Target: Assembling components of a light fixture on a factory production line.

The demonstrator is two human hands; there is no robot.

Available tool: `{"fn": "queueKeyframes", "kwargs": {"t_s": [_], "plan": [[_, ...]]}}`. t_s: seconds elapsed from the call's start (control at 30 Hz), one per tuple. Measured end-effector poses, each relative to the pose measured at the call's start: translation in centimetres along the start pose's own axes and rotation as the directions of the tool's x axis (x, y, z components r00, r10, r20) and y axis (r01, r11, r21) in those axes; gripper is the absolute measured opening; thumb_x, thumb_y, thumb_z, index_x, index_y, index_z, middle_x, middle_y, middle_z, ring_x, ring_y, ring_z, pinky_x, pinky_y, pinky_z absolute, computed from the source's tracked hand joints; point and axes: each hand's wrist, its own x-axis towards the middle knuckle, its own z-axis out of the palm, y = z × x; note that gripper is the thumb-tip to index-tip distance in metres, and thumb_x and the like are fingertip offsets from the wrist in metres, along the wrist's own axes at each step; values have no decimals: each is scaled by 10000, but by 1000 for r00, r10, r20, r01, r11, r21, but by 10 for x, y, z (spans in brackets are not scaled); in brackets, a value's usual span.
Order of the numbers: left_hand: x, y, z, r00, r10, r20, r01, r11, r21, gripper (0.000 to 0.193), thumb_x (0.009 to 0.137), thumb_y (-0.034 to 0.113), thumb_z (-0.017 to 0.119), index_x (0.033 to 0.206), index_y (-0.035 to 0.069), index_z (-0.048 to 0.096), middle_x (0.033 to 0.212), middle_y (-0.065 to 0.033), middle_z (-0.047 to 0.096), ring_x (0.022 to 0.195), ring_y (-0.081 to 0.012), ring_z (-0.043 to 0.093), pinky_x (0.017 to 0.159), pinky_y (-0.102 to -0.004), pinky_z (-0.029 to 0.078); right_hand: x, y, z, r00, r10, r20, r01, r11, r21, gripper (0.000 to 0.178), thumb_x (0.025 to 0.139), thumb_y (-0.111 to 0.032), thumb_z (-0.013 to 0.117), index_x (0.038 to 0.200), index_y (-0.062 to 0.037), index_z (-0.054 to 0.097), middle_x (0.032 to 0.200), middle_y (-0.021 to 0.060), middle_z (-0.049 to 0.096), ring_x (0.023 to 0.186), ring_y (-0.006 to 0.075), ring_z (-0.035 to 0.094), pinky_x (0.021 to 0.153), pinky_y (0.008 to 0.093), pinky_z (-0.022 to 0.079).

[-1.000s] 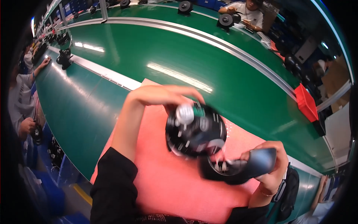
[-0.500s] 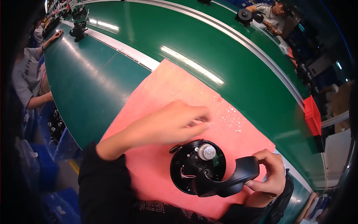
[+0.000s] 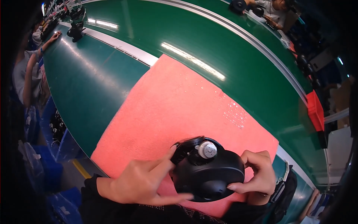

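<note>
A rounded black plastic cover (image 3: 212,173) lies over a round black housing, hiding most of its inside. A silver cylindrical motor (image 3: 207,149) sticks up through the gap at the cover's far edge. My right hand (image 3: 258,172) is closed on the cover's right side, thumb at the near edge and fingers on the far side. My left hand (image 3: 143,182) is open at the left side of the assembly. Its index fingertip meets the far left rim and its thumb reaches along the near edge.
Beneath the assembly is a pink foam mat (image 3: 149,119), with small shiny screws (image 3: 235,115) scattered and in rows on it. Beyond runs a green conveyor belt (image 3: 179,28). A red bin (image 3: 315,110) stands far right. Co-workers sit at left and across the belt.
The cover has swung left from beside the housing to lie over it, with my right hand still holding it. My left hand came down from above the mat to the assembly's left side.
</note>
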Motion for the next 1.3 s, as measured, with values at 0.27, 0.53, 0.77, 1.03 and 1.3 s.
{"fn": "queueKeyframes", "kwargs": {"t_s": [0.27, 0.53, 0.77, 1.03, 1.3], "plan": [[5, -7, -1, 999, -38, 22, 36, 995, 91, 630, 696, 472, 767, 910, -95, 594, 546, -65, 556, 381, -193, 532, 369, -303, 437, 14, 14, 9, 998, 53, -27, -54, 998, -28, 328, 648, -159, 828, 639, -35, 525, 469, 16, 486, 419, 83, 471, 433, 224, 364], [27, -4, -16, 948, -210, 238, 176, 972, 156, 435, 690, 410, 787, 642, 28, 584, 532, -75, 591, 457, -229, 602, 473, -301, 491, 21, 23, 16, 978, -172, -117, 100, 881, -463, 338, 863, -242, 590, 611, -41, 488, 470, 115, 457, 419, 293, 494, 407, 377, 353], [32, -6, -25, 926, -219, 307, 172, 970, 172, 462, 701, 425, 769, 588, 21, 576, 512, -76, 591, 459, -237, 608, 477, -304, 486, 18, 10, 18, 993, -90, -74, 25, 782, -623, 332, 846, -305, 623, 650, -54, 530, 561, 99, 522, 478, 273, 523, 443, 380, 365], [30, -9, -23, 932, -208, 296, 168, 974, 154, 451, 701, 415, 770, 592, 20, 580, 523, -81, 601, 472, -240, 616, 489, -308, 496, 14, 1, 40, 831, -556, -5, 443, 667, -599, 536, 634, -397, 729, 1054, -70, 660, 961, 46, 571, 897, 232, 532, 740, 382, 373], [34, -8, -26, 915, -214, 341, 133, 960, 247, 466, 719, 448, 743, 598, 24, 593, 525, -72, 607, 478, -242, 616, 493, -323, 498, 15, -3, 41, 835, -538, 115, 530, 729, -433, 556, 692, -283, 743, 1190, -72, 614, 1143, 92, 591, 1053, 255, 556, 826, 395, 366]]}}
